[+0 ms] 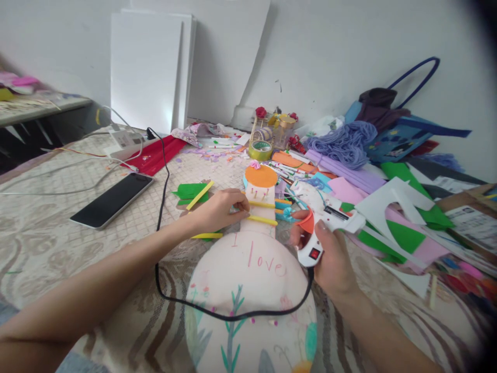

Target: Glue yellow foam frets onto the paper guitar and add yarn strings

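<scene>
My right hand is wrapped round a white glue gun with an orange trigger and a red switch. Its black cord loops across a white guitar-shaped cutout that bears the word "love" and painted plants. At the cutout's neck, the fingers of my left hand pinch together at the end of a yellow strip. Another yellow strip lies just above it. An orange oval tops the neck. Green pieces with yellow strips lie left of the neck, partly behind my left hand.
A phone and a power strip lie at left. Tape, markers and paper scraps crowd the back. Purple yarn, a blue bag and cut coloured sheets fill the right. White boards lean on the wall.
</scene>
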`<state>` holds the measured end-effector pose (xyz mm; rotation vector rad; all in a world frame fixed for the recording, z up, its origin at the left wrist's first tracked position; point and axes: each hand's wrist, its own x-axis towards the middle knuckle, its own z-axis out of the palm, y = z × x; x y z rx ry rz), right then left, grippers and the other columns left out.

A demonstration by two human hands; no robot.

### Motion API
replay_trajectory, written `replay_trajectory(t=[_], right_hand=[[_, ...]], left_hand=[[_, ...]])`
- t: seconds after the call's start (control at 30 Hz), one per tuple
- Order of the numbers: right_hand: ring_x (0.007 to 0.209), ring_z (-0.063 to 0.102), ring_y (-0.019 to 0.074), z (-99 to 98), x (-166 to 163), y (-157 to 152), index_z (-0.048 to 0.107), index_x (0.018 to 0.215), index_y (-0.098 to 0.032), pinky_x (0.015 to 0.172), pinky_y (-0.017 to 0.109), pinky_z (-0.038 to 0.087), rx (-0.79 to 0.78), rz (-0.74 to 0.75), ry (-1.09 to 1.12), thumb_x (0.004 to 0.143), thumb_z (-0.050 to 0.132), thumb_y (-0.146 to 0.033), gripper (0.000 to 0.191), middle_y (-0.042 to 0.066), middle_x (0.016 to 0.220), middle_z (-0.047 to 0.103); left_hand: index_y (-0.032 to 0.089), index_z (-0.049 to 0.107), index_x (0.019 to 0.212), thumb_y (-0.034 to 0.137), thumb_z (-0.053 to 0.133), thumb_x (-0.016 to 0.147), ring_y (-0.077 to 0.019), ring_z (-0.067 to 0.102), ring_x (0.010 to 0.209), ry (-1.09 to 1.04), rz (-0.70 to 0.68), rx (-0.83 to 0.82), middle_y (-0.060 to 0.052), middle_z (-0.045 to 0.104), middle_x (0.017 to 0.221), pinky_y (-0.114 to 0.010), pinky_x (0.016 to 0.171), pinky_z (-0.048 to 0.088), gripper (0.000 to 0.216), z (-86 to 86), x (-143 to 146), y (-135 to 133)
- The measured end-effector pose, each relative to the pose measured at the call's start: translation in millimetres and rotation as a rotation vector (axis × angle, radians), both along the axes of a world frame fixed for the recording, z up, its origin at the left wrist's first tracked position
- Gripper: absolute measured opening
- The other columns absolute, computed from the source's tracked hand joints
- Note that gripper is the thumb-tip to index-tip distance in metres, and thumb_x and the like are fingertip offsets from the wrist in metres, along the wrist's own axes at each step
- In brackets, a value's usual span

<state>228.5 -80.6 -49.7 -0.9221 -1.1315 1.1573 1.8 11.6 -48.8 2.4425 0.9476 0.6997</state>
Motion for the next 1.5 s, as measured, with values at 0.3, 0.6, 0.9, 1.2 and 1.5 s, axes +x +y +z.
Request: replay_trajectory(t=[0.3,0.6,0.9,1.2,1.5], right_hand=[[0.052,0.046,0.0117,-0.8,-1.1,0.1,0.07,0.094,-0.02,0.048,0.025,0.033,0.001,-0.007,-0.016,0.09,0.055,-0.045,0.029,-0.001,0.06,0.059],[0.051,0.045,0.0114,-0.7,-1.6,0.2,0.07,0.092,-0.02,0.047,0.025,0.031,-0.002,-0.007,-0.015,0.089,0.057,-0.046,0.029,-0.001,0.058,0.059],[0.052,0.046,0.012,0.2,-2.1,0.2,0.069,0.091,-0.02,0.048,0.026,0.032,-0.013,-0.018,-0.024,0.088,0.057,-0.047,0.03,-0.001,0.059,0.059],[0.052,0.046,0.0134,0.3,-1.7,0.3,0.069,0.092,-0.02,0.05,0.027,0.034,-0.025,-0.027,-0.022,0.087,0.058,-0.047,0.03,0.0,0.059,0.059],[0.052,0.047,0.0119,-1.3,-0.7,0.6,0.068,0.093,-0.021,0.05,0.025,0.034,-0.026,-0.012,-0.026,0.088,0.056,-0.047,0.03,-0.001,0.059,0.06]], left_hand=[[0.014,0.065,0.081,0.016,0.058,0.082,-0.0166,0.06,0.079,0.007,-0.016,-0.018,-0.007,0.066,0.086,-0.028,0.073,0.046,0.008,-0.6,1.2,-0.8],[0.015,0.066,0.084,0.016,0.054,0.085,-0.0161,0.06,0.077,0.016,0.016,0.041,-0.006,0.066,0.084,-0.027,0.074,0.045,0.012,-0.5,2.8,-2.5],[0.014,0.065,0.086,0.023,0.062,0.082,-0.0171,0.059,0.078,0.02,0.002,0.028,-0.007,0.064,0.085,-0.028,0.073,0.045,0.011,-1.0,0.7,-0.7],[0.015,0.065,0.088,0.02,0.066,0.075,-0.0156,0.059,0.077,-0.013,0.01,-0.015,-0.004,0.066,0.085,-0.027,0.072,0.047,0.014,0.7,-3.5,2.5],[0.015,0.064,0.081,0.024,0.059,0.081,-0.0123,0.056,0.069,-0.133,0.059,-0.159,-0.003,0.063,0.077,-0.024,0.064,0.044,0.011,-1.2,1.5,-0.3]])
